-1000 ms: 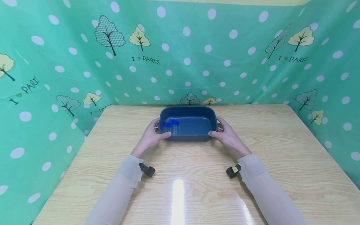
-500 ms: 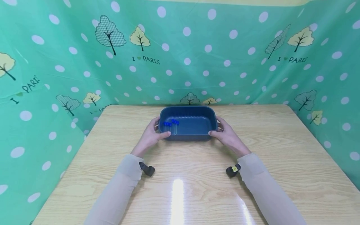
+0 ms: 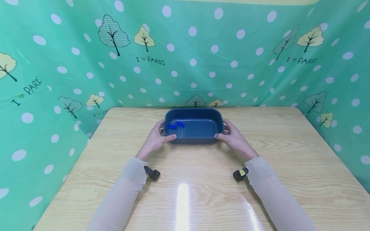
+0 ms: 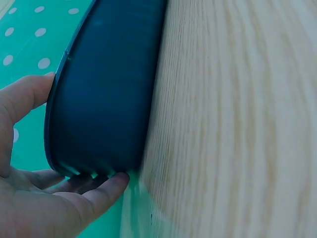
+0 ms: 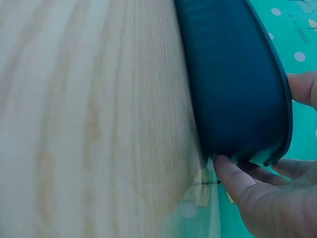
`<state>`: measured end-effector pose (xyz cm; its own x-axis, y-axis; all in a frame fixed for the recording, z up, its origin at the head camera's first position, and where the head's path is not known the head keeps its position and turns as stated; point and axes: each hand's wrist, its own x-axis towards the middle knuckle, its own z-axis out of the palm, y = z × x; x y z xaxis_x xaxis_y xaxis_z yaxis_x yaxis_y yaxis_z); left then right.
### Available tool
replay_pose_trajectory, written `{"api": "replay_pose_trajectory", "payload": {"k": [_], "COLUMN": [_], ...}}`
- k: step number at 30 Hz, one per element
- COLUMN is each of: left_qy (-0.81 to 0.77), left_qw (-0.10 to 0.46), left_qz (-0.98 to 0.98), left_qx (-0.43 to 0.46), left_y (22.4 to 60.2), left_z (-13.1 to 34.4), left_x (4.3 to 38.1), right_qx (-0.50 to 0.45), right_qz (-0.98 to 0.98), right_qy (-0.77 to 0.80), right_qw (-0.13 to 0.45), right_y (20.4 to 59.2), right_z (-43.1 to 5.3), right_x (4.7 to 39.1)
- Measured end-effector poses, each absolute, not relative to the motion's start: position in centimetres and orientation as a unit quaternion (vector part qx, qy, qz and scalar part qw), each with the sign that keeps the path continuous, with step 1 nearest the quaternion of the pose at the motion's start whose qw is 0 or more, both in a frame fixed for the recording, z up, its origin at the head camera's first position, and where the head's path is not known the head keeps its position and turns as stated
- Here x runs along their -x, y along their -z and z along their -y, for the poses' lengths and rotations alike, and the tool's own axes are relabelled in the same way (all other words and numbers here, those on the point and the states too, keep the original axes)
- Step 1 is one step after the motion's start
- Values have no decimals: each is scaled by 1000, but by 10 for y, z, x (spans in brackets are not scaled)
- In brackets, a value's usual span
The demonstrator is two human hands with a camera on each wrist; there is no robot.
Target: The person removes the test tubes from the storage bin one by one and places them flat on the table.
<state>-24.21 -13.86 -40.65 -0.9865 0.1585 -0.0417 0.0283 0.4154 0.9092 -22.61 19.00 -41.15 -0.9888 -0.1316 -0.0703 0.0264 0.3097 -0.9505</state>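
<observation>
A dark blue rectangular plastic basin with rounded corners stands on the table near its far edge. My left hand grips its left end, thumb at the front rim and fingers against the end wall. At the opposite end my right hand holds it the same way. Several slim clear tubes with blue caps lie side by side in the left part of the basin. Both wrist views show the basin's outer wall, with fingertips low on its end near the tabletop.
The wood-grain table reaches from the basin toward me, with bright light reflections on its surface. A green polka-dot cloth hangs behind the table and along both sides. Black wrist cameras sit on both wrists.
The hands, the basin and the tubes stay in place. Only the head view has shifted very slightly.
</observation>
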Motion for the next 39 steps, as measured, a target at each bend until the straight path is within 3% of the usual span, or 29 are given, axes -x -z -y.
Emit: {"api": "replay_pose_trajectory", "payload": {"k": [39], "left_qy": [-539], "left_qw": [59], "left_qz": [-838], "left_qx": [-55], "left_y": [406], "left_z": [138], "left_x": [242], "right_qx": [15], "right_qz": [-830], "right_qy": [554], "right_qw": [62], "right_y": [405], "right_z": [-186], "right_x": [223]}}
